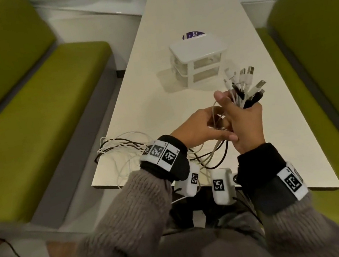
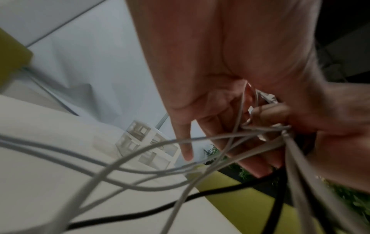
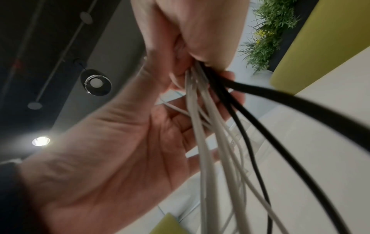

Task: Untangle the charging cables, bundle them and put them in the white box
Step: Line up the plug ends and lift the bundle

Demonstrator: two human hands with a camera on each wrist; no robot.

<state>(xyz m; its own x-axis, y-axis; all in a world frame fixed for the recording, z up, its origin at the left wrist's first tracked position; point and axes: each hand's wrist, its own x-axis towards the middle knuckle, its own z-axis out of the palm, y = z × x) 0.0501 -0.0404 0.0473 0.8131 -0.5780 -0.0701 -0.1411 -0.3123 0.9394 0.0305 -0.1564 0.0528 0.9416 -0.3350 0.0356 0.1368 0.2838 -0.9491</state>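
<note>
Your right hand (image 1: 244, 121) has its fingers curled round a gathered bunch of charging cables (image 1: 245, 92), white and black, and the plug ends fan up out of the fist toward 1 o'clock. Your left hand (image 1: 197, 129) sits just beside it at 9 o'clock, fingers bent in among the cords; it seems to pinch a thin white strand, though the blur in the left wrist view leaves the exact grip uncertain. The right wrist view shows what the head view hides: the cords (image 3: 210, 126) packed side by side where they leave the closed fingers, the two black ones on the outer side. The left wrist view shows the strands (image 2: 140, 166) crossing and looping below the fingers (image 2: 186, 142), with one black cord running under the white ones. From the hands the slack trails toward 8 o'clock and lies in loose loops (image 1: 120, 145) on the near left corner of the table (image 1: 159, 98), some of it hanging over that edge. The white box (image 1: 198, 57) stands at 12 o'clock from your hands, well apart, with bare tabletop between and on both sides of it. A purple disc (image 1: 192, 35) lies just behind the box. Green benches (image 1: 36, 118) flank the table at 9 and 3 o'clock.
</note>
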